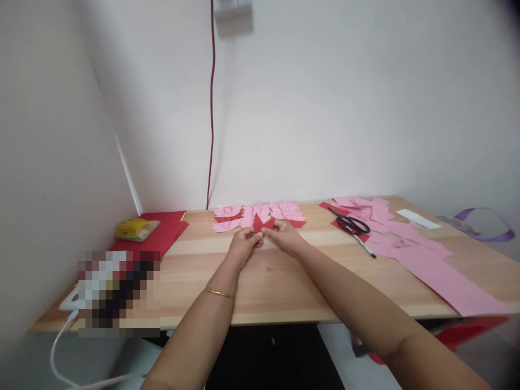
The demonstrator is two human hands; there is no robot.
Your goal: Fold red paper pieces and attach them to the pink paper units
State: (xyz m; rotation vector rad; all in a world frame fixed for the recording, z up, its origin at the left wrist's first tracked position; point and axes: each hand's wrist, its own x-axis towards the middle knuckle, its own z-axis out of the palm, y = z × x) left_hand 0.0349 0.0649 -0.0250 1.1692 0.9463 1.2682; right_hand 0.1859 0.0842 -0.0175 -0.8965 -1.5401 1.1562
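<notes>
A small red paper piece with pointed tips is held up over the middle of the table. My left hand pinches its lower left side, and my right hand pinches its lower right side, the thumbs close together. Just behind the hands lie rows of pink folded paper pieces with jagged edges, a few red ones among them. Part of these rows is hidden by the hands and the red piece.
On the right lie black-handled scissors, a pen, pink paper pieces, a white strip and a purple ribbon roll. Red sheets and a yellow packet are at left, near a blurred-out area and white cable.
</notes>
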